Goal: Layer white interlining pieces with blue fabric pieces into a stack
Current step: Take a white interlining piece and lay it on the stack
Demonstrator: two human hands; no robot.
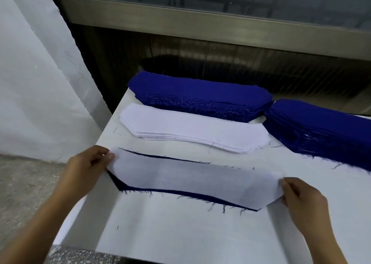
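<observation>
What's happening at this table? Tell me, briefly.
A person is layering cut pieces. The left hand and right hand each pinch one end of a white interlining piece, holding it over a blue fabric piece that lies on the table; blue edges show along its sides. Behind lie a white interlining stack, a back blue stack and a right blue stack.

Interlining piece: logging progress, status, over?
Left hand, right hand pinching white interlining piece ends. Piece over blue fabric piece, blue edges showing. Nothing on top.
</observation>
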